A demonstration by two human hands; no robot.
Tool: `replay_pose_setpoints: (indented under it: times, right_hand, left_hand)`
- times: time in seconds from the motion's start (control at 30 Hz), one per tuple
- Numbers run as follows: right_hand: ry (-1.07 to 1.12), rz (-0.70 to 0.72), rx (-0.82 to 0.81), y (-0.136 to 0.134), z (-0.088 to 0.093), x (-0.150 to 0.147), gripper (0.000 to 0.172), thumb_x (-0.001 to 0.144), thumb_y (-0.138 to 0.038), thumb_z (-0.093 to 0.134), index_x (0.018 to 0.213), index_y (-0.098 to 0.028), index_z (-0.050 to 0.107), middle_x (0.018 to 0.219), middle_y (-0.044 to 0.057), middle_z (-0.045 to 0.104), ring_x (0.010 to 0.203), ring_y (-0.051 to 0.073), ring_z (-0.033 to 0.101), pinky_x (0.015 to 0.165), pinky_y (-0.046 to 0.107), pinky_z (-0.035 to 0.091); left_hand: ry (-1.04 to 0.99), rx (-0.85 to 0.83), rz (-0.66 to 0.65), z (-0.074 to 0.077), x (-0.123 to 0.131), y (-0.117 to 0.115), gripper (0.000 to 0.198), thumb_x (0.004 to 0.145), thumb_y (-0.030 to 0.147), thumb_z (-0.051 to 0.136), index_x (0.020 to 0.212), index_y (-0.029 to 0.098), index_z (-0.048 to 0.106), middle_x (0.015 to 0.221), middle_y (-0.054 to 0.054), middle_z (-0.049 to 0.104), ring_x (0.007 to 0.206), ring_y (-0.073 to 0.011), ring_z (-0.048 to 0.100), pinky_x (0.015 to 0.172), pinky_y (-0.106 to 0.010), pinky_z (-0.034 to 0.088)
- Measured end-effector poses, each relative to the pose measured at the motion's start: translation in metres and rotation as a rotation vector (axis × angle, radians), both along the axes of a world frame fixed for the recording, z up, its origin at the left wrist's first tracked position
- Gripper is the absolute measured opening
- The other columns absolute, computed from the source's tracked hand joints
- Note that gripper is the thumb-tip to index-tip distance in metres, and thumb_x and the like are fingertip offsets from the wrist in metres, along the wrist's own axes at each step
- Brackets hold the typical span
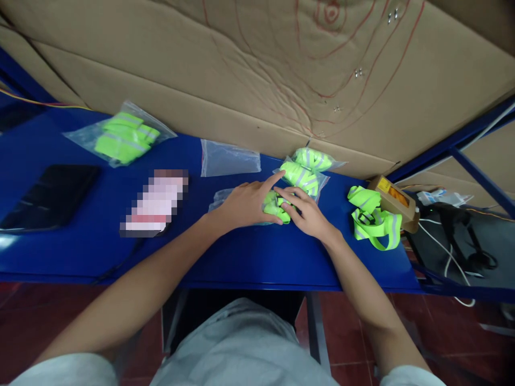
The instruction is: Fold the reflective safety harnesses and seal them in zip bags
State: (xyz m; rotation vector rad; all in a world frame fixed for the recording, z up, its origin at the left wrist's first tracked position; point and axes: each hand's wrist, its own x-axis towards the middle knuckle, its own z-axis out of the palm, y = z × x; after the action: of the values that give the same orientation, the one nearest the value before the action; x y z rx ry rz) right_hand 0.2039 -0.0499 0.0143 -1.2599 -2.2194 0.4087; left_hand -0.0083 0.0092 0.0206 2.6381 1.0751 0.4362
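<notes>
A folded neon-yellow reflective strap (275, 209) with grey stripes lies between my hands over the blue table. My left hand (247, 203) curves around its left side, index finger raised and thumb along the near edge. From the right, my right hand (308, 213) presses bent fingers onto the same strap. A clear plastic bag (219, 198) shows beside and under my left hand; how much of the strap is inside it is hidden. Just beyond my fingers sit two bagged straps, a nearer one (300, 177) and a farther one (313, 158).
An unused-looking clear bag (230, 158) lies flat near the cardboard wall (257, 80). Farther left are a larger bag of straps (124, 138), a blurred-out phone (155, 203) and a black pouch (52, 195). Loose straps (374, 220) and a cardboard box (392, 201) occupy the right end.
</notes>
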Motion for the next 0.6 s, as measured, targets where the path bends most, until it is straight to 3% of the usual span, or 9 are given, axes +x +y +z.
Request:
replay_pose_setpoints:
  times: [0.1, 0.17, 0.27, 0.33, 0.47, 0.6]
  right_hand:
    - [0.034, -0.052, 0.002, -0.005, -0.005, -0.013, 0.046, 0.107, -0.037, 0.040, 0.151, -0.028, 0.050, 0.143, 0.012, 0.055, 0.137, 0.027, 0.053, 0.115, 0.047, 0.047]
    - [0.195, -0.158, -0.020, -0.005, -0.010, -0.020, 0.046, 0.103, -0.042, 0.050, 0.147, -0.026, 0.051, 0.141, 0.013, 0.057, 0.133, 0.028, 0.057, 0.112, 0.047, 0.050]
    - [0.536, -0.301, -0.122, -0.002, -0.014, -0.025, 0.051, 0.089, -0.050, 0.073, 0.131, -0.026, 0.058, 0.128, 0.010, 0.065, 0.103, 0.023, 0.070, 0.090, 0.040, 0.061]
    - [0.676, -0.294, -0.195, -0.002, -0.012, -0.025, 0.042, 0.086, -0.052, 0.075, 0.116, -0.025, 0.063, 0.115, 0.007, 0.070, 0.090, 0.019, 0.071, 0.083, 0.036, 0.062]
    - [0.705, -0.275, -0.205, -0.006, -0.008, -0.028, 0.025, 0.091, -0.046, 0.070, 0.104, -0.024, 0.072, 0.098, 0.005, 0.075, 0.088, 0.020, 0.072, 0.083, 0.036, 0.060]
    - [0.680, -0.267, -0.211, -0.004, -0.012, -0.029, 0.024, 0.090, -0.044, 0.070, 0.096, -0.022, 0.075, 0.087, 0.003, 0.075, 0.076, 0.020, 0.070, 0.073, 0.034, 0.059]
  left_hand:
    - [-0.010, 0.108, -0.061, -0.007, 0.004, -0.004, 0.117, 0.076, 0.065, 0.080, 0.164, 0.023, 0.017, 0.129, -0.018, 0.068, 0.117, -0.0346, 0.067, 0.098, -0.041, 0.045]
    - [0.001, 0.164, -0.084, -0.010, 0.005, -0.004, 0.116, 0.077, 0.066, 0.078, 0.165, 0.023, 0.016, 0.129, -0.018, 0.068, 0.115, -0.0343, 0.066, 0.097, -0.041, 0.044]
    - [-0.002, 0.229, -0.035, -0.011, 0.002, 0.000, 0.120, 0.075, 0.068, 0.078, 0.165, 0.022, 0.014, 0.127, -0.018, 0.068, 0.113, -0.0347, 0.066, 0.095, -0.040, 0.042]
    - [-0.001, 0.274, 0.008, -0.008, 0.000, 0.001, 0.118, 0.077, 0.068, 0.077, 0.165, 0.021, 0.014, 0.126, -0.017, 0.067, 0.113, -0.0346, 0.065, 0.095, -0.040, 0.041]
    - [0.062, 0.326, -0.006, -0.003, 0.002, -0.005, 0.105, 0.087, 0.062, 0.070, 0.166, 0.022, 0.014, 0.117, -0.014, 0.068, 0.104, -0.0319, 0.065, 0.089, -0.039, 0.041]
    - [0.103, 0.356, -0.043, 0.000, 0.013, -0.018, 0.091, 0.097, 0.048, 0.061, 0.167, 0.024, 0.009, 0.108, -0.013, 0.068, 0.098, -0.0316, 0.065, 0.084, -0.041, 0.042]
